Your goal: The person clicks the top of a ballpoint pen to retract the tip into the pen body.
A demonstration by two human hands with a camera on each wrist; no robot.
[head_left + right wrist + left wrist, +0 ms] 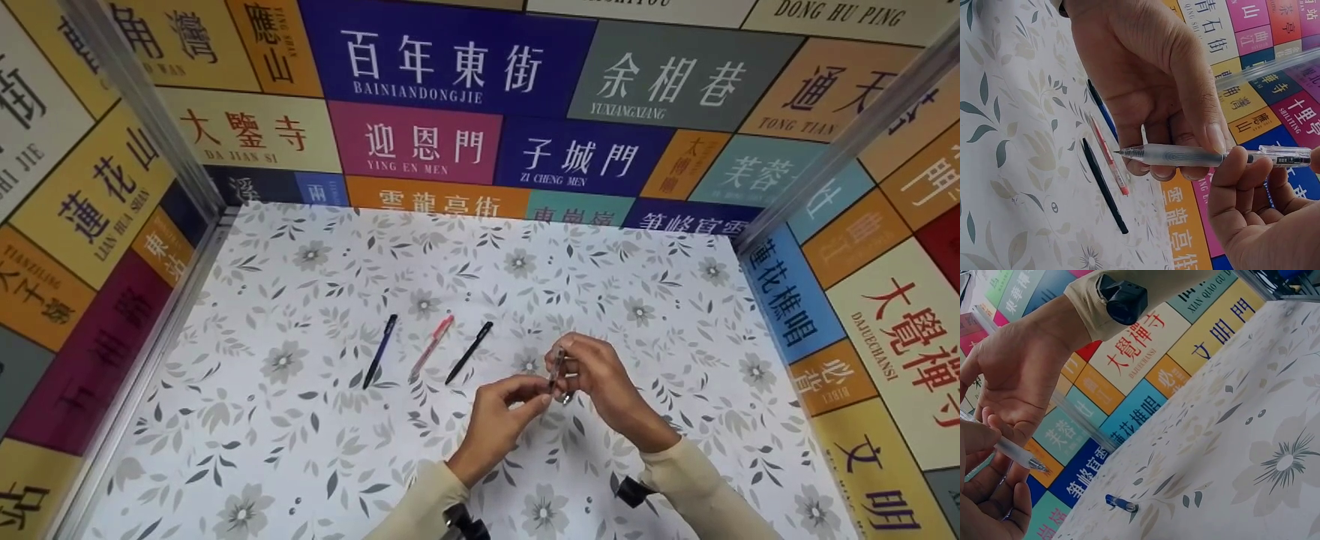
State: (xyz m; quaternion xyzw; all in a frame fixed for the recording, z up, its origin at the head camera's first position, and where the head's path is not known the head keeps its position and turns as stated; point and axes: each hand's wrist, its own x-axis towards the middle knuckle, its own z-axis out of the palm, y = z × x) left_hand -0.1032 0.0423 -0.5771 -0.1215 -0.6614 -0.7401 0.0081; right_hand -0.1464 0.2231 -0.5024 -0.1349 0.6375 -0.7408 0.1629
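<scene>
Both hands hold one clear pen (1182, 156) with a frosted grip, raised above the table. My left hand (501, 424) pinches the barrel close to the pointed end, its thumb lying along the grip in the right wrist view. My right hand (604, 382) grips the other end, around the clear clip. Its bare tip (1039, 465) shows in the left wrist view. A short blue piece (1122, 503) appears on the tabletop there; its kind is unclear. Left of the hands lie a black pen (469, 352), a pink pen (433, 345) and a blue pen (380, 351), roughly side by side.
The table (337, 465) has a white cover printed with grey flowers and leaves. Colourful panels with Chinese lettering (442, 64) rise behind it and on both sides, with clear strips (832, 142) at the corners. Dark cameras (634, 491) sit on both wrists.
</scene>
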